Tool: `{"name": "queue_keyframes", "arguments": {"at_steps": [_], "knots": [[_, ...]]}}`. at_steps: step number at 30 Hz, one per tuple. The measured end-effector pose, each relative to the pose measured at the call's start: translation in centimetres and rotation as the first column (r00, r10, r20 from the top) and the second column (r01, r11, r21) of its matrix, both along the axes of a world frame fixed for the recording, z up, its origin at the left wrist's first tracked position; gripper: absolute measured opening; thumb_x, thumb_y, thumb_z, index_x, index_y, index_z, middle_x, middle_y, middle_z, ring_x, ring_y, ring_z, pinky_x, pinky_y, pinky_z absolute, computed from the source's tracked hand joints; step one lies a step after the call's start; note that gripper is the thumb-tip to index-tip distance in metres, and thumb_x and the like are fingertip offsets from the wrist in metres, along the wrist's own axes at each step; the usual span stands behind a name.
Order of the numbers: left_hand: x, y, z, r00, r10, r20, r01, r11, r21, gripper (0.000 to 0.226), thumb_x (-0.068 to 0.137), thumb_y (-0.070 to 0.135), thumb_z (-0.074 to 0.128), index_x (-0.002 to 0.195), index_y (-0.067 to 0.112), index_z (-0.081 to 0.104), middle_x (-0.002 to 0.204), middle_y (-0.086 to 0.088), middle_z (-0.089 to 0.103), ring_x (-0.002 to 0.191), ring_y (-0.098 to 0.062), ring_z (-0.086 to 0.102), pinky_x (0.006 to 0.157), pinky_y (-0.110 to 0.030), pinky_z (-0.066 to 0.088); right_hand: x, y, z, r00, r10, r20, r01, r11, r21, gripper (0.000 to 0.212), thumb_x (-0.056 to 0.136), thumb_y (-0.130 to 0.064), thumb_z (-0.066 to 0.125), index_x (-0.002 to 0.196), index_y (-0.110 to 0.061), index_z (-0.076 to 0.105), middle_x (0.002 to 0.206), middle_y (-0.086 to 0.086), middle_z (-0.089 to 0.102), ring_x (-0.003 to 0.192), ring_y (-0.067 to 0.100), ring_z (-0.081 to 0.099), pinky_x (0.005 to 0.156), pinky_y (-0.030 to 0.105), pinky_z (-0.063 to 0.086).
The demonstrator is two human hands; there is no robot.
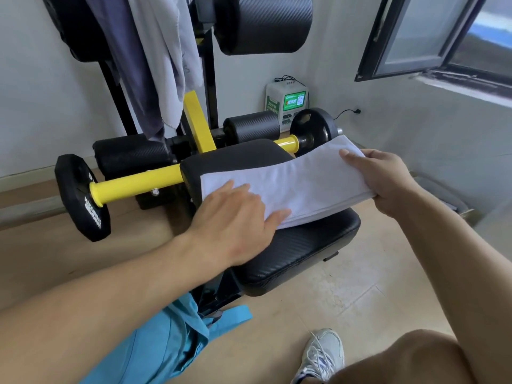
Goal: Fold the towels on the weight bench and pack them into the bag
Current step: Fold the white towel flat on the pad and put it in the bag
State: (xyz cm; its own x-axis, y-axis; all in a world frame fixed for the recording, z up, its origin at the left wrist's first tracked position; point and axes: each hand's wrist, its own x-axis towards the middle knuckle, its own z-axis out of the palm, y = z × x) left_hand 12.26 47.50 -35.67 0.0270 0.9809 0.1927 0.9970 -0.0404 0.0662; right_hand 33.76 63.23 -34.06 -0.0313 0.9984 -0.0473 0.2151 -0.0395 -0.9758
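Lying crosswise on bench [299, 245], towel [291, 181] long axis left-right.

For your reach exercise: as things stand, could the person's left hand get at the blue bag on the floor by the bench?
Probably yes. The left hand rests flat on the white towel, gripping nothing, and the blue bag lies directly below that forearm, with nothing between them.

The single head-worn camera looked forward and down from close above the weight bench [299, 245], taking in both forearms, floor and the far wall.

A green charging box [286, 106] beside the window [432, 37].
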Motion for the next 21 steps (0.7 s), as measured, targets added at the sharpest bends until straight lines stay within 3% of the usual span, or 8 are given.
{"name": "queue_keyframes", "arguments": {"at_steps": [1, 3, 6, 10, 12, 14, 16, 21], "knots": [[-0.1, 0.7, 0.1, 0.999, -0.018, 0.035, 0.016, 0.997, 0.076, 0.073, 0.099, 0.065, 0.012, 0.110, 0.024, 0.072, 0.127, 0.005, 0.068, 0.136, -0.016, 0.050, 0.112, -0.033, 0.034, -0.1, 0.0, 0.2, 1.000, 0.010, -0.003, -0.010, 1.000, -0.007, 0.032, 0.085, -0.035, 0.079, 0.106, -0.013, 0.072, 0.102, 0.007, 0.073, 0.083, 0.021, 0.067, 0.086, 0.037, 0.057], [-0.3, 3.0, -0.1, 0.985, -0.091, 0.148, 0.085, 0.995, 0.048, 0.050, 0.107, 0.052, 0.027, 0.142, 0.030, 0.055, 0.152, 0.006, 0.050, 0.148, -0.016, 0.034, 0.116, -0.034, 0.029, -0.4, -0.2, 0.4, 1.000, 0.024, -0.005, -0.024, 0.999, -0.026, 0.030, 0.084, -0.036, 0.080, 0.103, -0.015, 0.073, 0.101, 0.007, 0.074, 0.084, 0.022, 0.068, 0.086, 0.039, 0.057], [0.4, 5.8, -1.3, 0.972, -0.202, 0.123, 0.227, 0.944, -0.240, 0.059, 0.106, 0.056, 0.023, 0.161, 0.040, 0.007, 0.172, 0.006, -0.004, 0.157, -0.016, -0.011, 0.128, -0.044, -0.003, -0.7, -0.4, 1.0, 0.997, 0.042, -0.057, -0.044, 0.998, -0.044, 0.023, 0.084, -0.033, 0.080, 0.099, -0.016, 0.072, 0.095, 0.006, 0.073, 0.079, 0.022, 0.067, 0.081, 0.037, 0.057], [1.0, 6.2, -3.0, 0.978, -0.205, 0.018, 0.200, 0.921, -0.334, 0.071, 0.098, 0.073, 0.011, 0.159, 0.044, -0.009, 0.170, 0.006, -0.017, 0.155, -0.018, -0.022, 0.125, -0.051, -0.010, -1.4, -1.1, 1.9, 0.987, 0.093, -0.128, -0.101, 0.993, -0.065, 0.018, 0.088, -0.026, 0.077, 0.100, -0.013, 0.071, 0.087, 0.004, 0.073, 0.071, 0.018, 0.068, 0.072, 0.031, 0.057], [0.8, 5.9, -2.3, 0.972, -0.212, 0.106, 0.235, 0.918, -0.321, 0.072, 0.099, 0.072, 0.015, 0.161, 0.041, -0.005, 0.171, 0.007, -0.012, 0.156, -0.015, -0.019, 0.126, -0.048, -0.009, -2.0, -1.6, 2.4, 0.978, 0.112, -0.174, -0.126, 0.990, -0.069, 0.014, 0.089, -0.022, 0.075, 0.099, -0.013, 0.071, 0.083, 0.003, 0.074, 0.070, 0.018, 0.068, 0.069, 0.028, 0.057], [0.2, 5.2, -1.0, 0.913, -0.157, 0.376, 0.251, 0.944, -0.216, 0.067, 0.104, 0.062, 0.025, 0.163, 0.036, 0.007, 0.171, 0.008, 0.002, 0.157, -0.012, -0.009, 0.128, -0.045, -0.003, -2.8, -2.0, 3.0, 0.966, 0.149, -0.210, -0.165, 0.985, -0.057, 0.013, 0.089, -0.018, 0.074, 0.101, -0.012, 0.072, 0.086, 0.005, 0.075, 0.074, 0.019, 0.070, 0.071, 0.029, 0.057], [-1.7, 4.6, -0.2, 0.808, -0.058, 0.586, 0.113, 0.992, -0.057, 0.059, 0.107, 0.051, 0.035, 0.161, 0.034, 0.021, 0.169, 0.008, 0.015, 0.157, -0.012, 0.002, 0.128, -0.037, 0.001, -3.8, -2.6, 3.4, 0.957, 0.192, -0.218, -0.206, 0.977, -0.046, 0.013, 0.089, -0.014, 0.073, 0.102, -0.011, 0.072, 0.087, 0.005, 0.074, 0.076, 0.020, 0.070, 0.070, 0.028, 0.056], [-8.4, 3.3, -0.9, 0.686, 0.073, 0.724, -0.212, 0.972, 0.103, 0.042, 0.108, 0.035, 0.045, 0.148, 0.025, 0.051, 0.159, 0.003, 0.042, 0.152, -0.008, 0.025, 0.121, -0.026, 0.022, -8.5, -4.5, 3.5, 0.946, 0.324, -0.016, -0.323, 0.946, 0.036, 0.022, 0.088, -0.019, 0.074, 0.110, -0.018, 0.075, 0.089, 0.001, 0.071, 0.077, 0.019, 0.068, 0.069, 0.029, 0.053]]}}
